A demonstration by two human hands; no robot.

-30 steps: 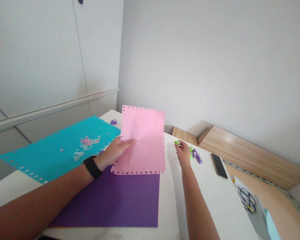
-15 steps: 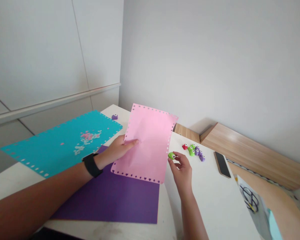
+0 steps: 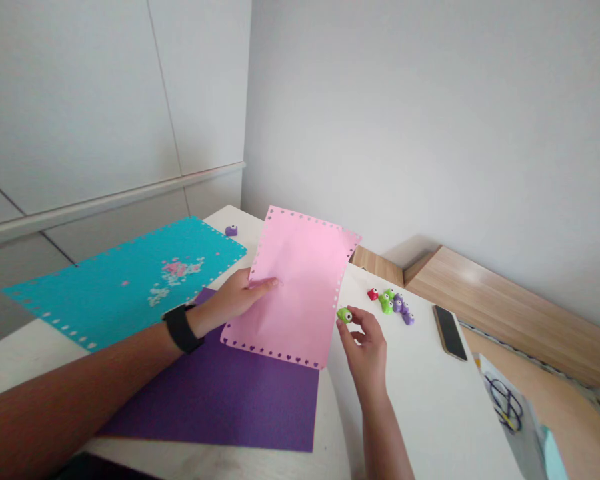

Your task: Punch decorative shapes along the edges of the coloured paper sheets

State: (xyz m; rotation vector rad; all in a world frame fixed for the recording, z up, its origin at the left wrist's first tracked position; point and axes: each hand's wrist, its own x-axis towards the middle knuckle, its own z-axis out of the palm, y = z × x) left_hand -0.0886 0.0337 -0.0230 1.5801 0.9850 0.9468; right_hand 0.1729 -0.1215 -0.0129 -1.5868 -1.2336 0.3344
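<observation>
View: head camera, looking forward and down over a white table point(image 3: 430, 407).

Left hand point(image 3: 230, 299): fingers lie straight and together, gripping the left edge of the pink paper sheet point(image 3: 300, 287); a black wristband point(image 3: 181, 328) circles the wrist.

Right hand point(image 3: 365, 350): thumb and forefinger curl in, pinching a green craft punch point(image 3: 345, 315) at the fingertips.

Pink paper sheet: held up at a tilt above the purple paper sheet point(image 3: 215, 393), with small heart-shaped holes along its edges.

Left of the hands: a teal paper sheet point(image 3: 115, 280) with punched edges, scattered with pink and white paper bits point(image 3: 177, 272); a purple craft punch point(image 3: 231, 231) sits beyond it.

Right of the hands: a cluster of red, green and purple craft punches point(image 3: 391, 304), then a smartphone point(image 3: 450, 332) lying face up, near a clear plastic bag point(image 3: 510, 413) at the table's edge.
</observation>
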